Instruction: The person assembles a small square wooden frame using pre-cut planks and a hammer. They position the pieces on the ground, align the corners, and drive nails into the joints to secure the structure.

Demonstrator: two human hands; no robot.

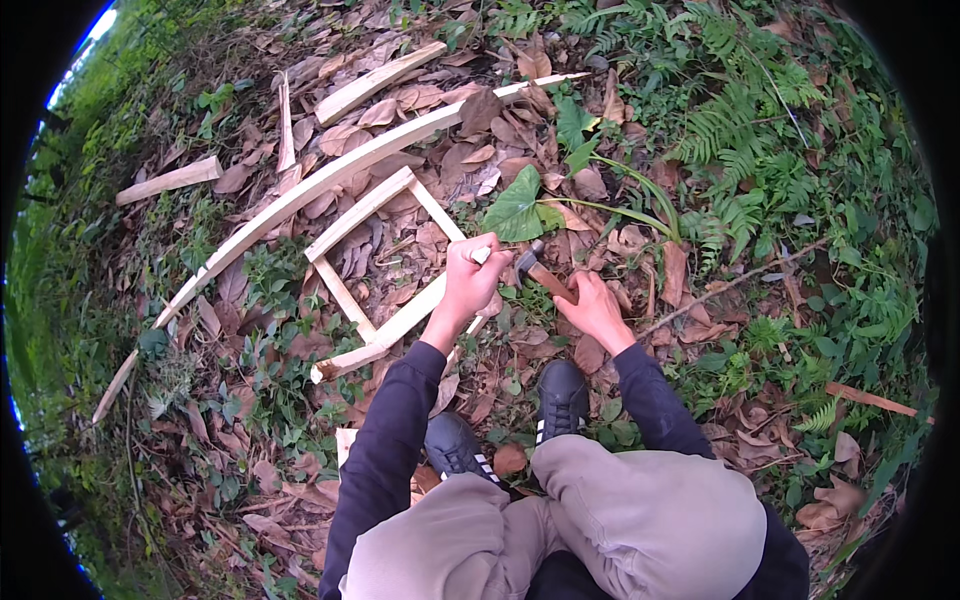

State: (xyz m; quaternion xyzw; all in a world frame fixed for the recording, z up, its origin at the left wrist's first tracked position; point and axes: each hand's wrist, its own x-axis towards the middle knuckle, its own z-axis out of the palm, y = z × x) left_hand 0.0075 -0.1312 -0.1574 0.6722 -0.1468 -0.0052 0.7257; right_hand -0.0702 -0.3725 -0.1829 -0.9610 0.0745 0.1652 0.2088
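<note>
A square frame [362, 216] of pale wooden strips lies on the leaf litter in front of me, a little to the left. My left hand [472, 280] is closed around a wooden strip [482, 255] at the frame's right corner, and the strip's pale end pokes out of the fist. Close beside it, my right hand [597, 308] grips a hammer [548, 281] by its wooden handle. The dark metal hammer head is right next to my left fist, apparently not touching the wood. My left fist hides that corner's joint.
A long, pale wooden strip [340, 172] stretches beyond the frame. Shorter wood pieces [380, 84] lie behind it and at the left [170, 181]. A broad-leafed plant [516, 208] stands by the frame's far right side. Ferns [720, 150] grow at right; my shoes [562, 400] are near.
</note>
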